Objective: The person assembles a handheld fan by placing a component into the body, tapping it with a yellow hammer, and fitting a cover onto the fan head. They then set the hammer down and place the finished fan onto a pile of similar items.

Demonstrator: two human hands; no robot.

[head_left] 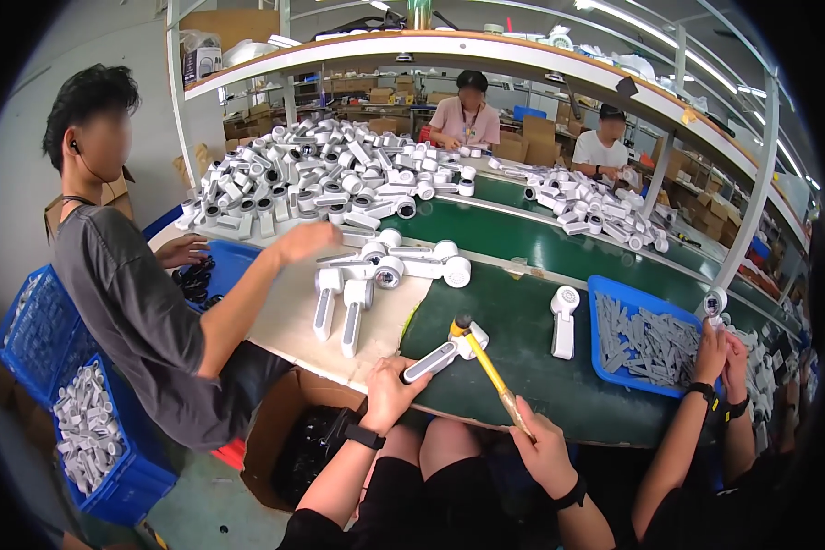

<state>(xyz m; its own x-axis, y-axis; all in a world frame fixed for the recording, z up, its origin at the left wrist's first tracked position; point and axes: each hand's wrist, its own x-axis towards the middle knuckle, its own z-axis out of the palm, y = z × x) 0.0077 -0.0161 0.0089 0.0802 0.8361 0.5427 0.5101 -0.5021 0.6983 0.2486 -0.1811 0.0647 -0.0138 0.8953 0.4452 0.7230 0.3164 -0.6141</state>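
Note:
My left hand (392, 394) is closed around the handle end of a white-and-grey handheld device with a round head (434, 361), which lies on the green work surface (495, 321) near its front edge. My right hand (543, 449) grips the lower end of a yellow-handled hammer (499, 378). The hammer's dark-and-yellow head is over the device's round head, hiding part of it; I cannot tell whether they touch. Farther right, another white device (564, 323) lies on the green surface, apart from both hands.
A blue tray of grey strips (646, 341) sits at right, beside a co-worker's hands (720, 353) holding a device. At left, another person's arm (275, 266) reaches toward several devices (376, 266). A large device pile (312, 170) lies behind, under a shelf (467, 44). An open carton (289, 440) stands below.

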